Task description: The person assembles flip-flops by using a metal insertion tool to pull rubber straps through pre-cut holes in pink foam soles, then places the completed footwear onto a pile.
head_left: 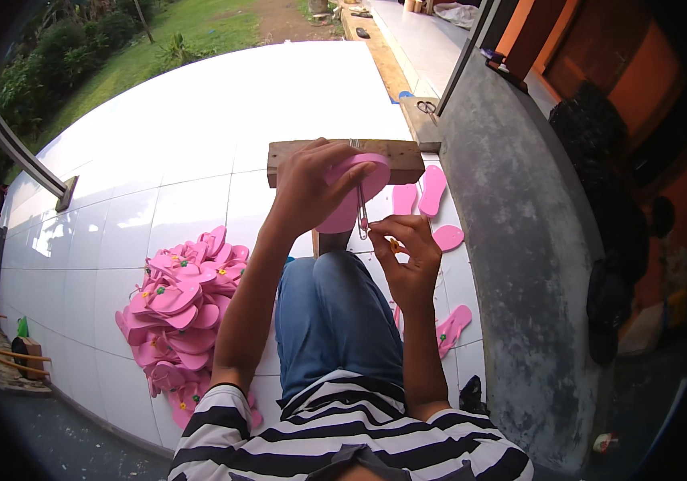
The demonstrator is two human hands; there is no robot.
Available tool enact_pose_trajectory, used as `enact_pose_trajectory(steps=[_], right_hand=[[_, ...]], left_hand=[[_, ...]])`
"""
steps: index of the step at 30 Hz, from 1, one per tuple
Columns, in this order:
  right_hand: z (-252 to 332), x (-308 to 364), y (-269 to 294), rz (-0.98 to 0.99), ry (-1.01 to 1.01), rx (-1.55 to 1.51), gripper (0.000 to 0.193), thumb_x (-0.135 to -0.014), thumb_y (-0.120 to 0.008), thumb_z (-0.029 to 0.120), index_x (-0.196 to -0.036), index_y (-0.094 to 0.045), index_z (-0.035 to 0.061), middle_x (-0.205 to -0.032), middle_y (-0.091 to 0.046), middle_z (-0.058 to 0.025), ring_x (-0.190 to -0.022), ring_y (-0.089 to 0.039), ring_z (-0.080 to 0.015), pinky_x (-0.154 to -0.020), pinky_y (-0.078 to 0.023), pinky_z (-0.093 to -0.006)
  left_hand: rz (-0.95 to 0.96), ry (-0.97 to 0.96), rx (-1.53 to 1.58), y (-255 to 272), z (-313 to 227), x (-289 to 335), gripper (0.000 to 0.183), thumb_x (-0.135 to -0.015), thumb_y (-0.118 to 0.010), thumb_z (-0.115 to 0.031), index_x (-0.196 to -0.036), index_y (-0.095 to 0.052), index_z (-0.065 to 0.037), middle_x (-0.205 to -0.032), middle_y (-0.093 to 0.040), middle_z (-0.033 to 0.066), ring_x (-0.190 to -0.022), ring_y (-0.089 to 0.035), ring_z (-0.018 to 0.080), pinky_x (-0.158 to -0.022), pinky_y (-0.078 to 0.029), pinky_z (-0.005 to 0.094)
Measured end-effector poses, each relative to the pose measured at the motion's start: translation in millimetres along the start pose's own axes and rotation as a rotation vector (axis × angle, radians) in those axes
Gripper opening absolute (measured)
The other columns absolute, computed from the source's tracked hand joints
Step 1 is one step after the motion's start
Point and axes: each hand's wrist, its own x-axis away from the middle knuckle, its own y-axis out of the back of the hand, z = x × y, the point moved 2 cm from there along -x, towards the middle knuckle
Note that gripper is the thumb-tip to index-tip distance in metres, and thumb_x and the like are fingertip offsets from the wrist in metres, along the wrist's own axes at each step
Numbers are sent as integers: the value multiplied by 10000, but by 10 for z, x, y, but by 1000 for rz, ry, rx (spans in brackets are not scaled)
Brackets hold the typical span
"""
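My left hand (311, 175) is closed round a pink flip-flop sole (374, 172), holding it upright against a wooden block (285, 164). A thin, narrow metal tool (361, 200) runs down along the sole, and a small pink bit shows near its lower end. Beside that end, my right hand (414, 255) is closed in a pinch on what looks like a flip-flop strap, mostly hidden by the fingers. A small yellow ornament (396, 245) shows beneath them. Where the strap meets the tool is too small to tell.
To my left, a heap of pink flip-flops (179, 301) with yellow and green ornaments lies on white tiles (119, 293). Loose pink soles (432, 191) and a flip-flop (453, 329) lie at right, beside a low grey wall (512, 264). Scissors (426, 107) rest farther off.
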Motion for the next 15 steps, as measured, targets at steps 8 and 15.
enact_pose_trajectory(steps=[8, 15], right_hand=[[-348, -232, -61, 117, -206, -435, 478, -981, -581, 340, -1364, -444, 89, -1344, -473, -99, -1215, -478, -214, -985, -420, -352], [-409, -647, -155, 489, 24, -553, 580, -995, -506, 471, -1373, -511, 31, -1317, -567, -137, -1229, -524, -215, -1044, -399, -358]], left_hand=[[-59, -28, 204, -76, -121, 314, 274, -919, -663, -252, -952, -669, 20, -809, -632, 108, -762, -611, 170, -689, -466, 301], [-141, 20, 320, -200, -128, 433, 241, -925, -656, -219, -1011, -653, 6, -849, -655, 113, -779, -640, 181, -699, -488, 302]])
